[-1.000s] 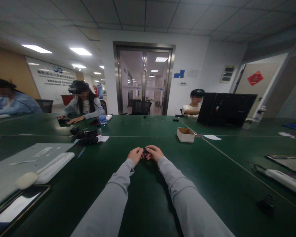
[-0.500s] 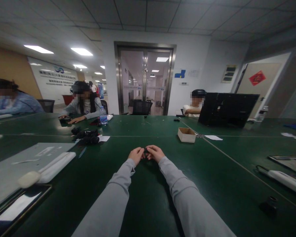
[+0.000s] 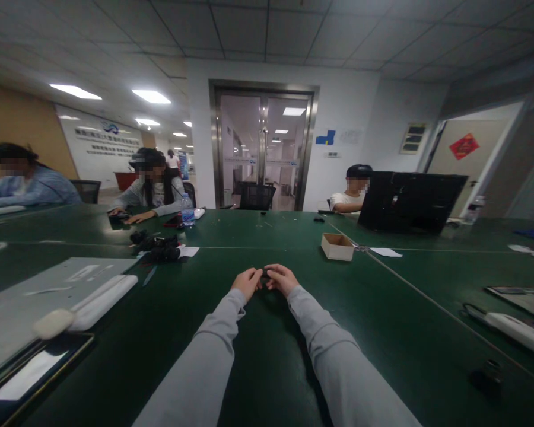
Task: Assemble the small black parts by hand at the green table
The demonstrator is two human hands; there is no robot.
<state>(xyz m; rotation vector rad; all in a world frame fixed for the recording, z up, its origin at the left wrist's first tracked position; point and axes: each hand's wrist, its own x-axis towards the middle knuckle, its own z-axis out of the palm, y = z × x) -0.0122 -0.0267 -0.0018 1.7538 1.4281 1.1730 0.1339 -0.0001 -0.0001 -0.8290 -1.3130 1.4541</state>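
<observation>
My left hand (image 3: 246,281) and my right hand (image 3: 282,277) meet at the middle of the green table (image 3: 267,356), arms stretched forward in grey sleeves. Both have their fingers curled and pinch a small dark object (image 3: 264,274) between them. Most of that object is hidden by the fingertips, so I cannot make out what it is.
A small cardboard box (image 3: 337,246) stands beyond my hands to the right. A pile of black parts (image 3: 158,247) lies to the left. A grey mat with a white bar (image 3: 102,293) and a phone (image 3: 26,373) lie near left. Three people sit at the far side, one behind a laptop (image 3: 409,201).
My hands stay together on the small dark object. The view has tilted slightly, so everything sits a little lower in the frame.
</observation>
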